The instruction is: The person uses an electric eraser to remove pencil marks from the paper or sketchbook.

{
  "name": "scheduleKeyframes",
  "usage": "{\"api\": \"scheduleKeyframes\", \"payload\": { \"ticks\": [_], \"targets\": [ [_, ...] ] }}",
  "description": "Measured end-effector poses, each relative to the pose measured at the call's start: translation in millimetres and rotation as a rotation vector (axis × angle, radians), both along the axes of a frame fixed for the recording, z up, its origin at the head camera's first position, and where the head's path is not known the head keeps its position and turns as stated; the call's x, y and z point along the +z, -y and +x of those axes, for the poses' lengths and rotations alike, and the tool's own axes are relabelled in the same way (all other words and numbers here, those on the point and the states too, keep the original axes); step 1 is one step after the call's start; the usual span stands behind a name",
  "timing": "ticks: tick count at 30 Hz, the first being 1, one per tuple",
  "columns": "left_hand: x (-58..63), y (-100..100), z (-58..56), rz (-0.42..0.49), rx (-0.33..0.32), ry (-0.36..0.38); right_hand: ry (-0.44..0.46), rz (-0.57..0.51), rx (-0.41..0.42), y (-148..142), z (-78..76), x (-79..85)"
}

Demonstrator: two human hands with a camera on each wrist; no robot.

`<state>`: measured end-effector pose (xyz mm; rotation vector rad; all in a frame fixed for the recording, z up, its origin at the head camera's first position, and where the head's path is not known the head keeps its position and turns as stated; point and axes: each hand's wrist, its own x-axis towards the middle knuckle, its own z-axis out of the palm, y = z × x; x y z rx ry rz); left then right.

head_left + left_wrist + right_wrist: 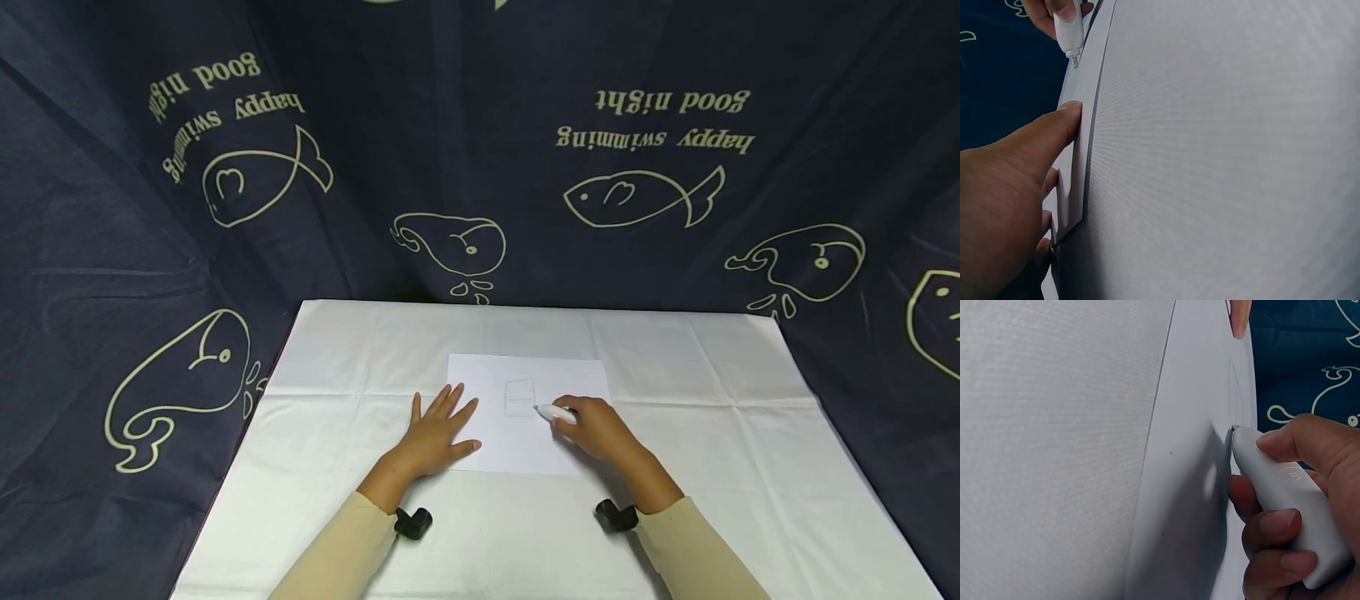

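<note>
A sheet of white paper (487, 454) lies on the table, with a thin-lined rectangle (520, 398) drawn on it and a line across its inside. My left hand (435, 435) rests on the paper's left part with fingers spread; its thumb presses near the front edge. The right hand (596, 427) grips a thick white pen-shaped tool (1285, 487) with a tapered end and small metal tip. That tip is right at the rectangle's right side, near its lower corner. In the right wrist view, the thumb lies along the tool and the other fingers curl round it.
A white cloth (360, 350) with fold creases covers the table. Behind and beside it hangs a dark blue curtain (450, 125) printed with fish, whales and upside-down words. Each wrist wears a small black device (414, 523).
</note>
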<state>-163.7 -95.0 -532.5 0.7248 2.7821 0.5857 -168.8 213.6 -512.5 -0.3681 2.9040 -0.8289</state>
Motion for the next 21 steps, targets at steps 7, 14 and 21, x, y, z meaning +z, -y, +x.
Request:
{"api": "scheduleKeyframes", "payload": {
  "ticks": [7, 14, 21],
  "targets": [
    [-0.2, 0.2, 0.0, -0.001, 0.002, -0.006, -0.003, 0.019, -0.022, -0.3, -0.5, -1.1],
    [0.3, 0.6, 0.6, -0.006, -0.003, -0.009, 0.012, 0.017, -0.011, -0.6, 1.2, -1.5],
    [-1.0, 0.8, -0.1, -0.003, -0.001, -0.005, -0.002, 0.018, -0.020, 0.2, -0.1, -1.4]
  ]
}}
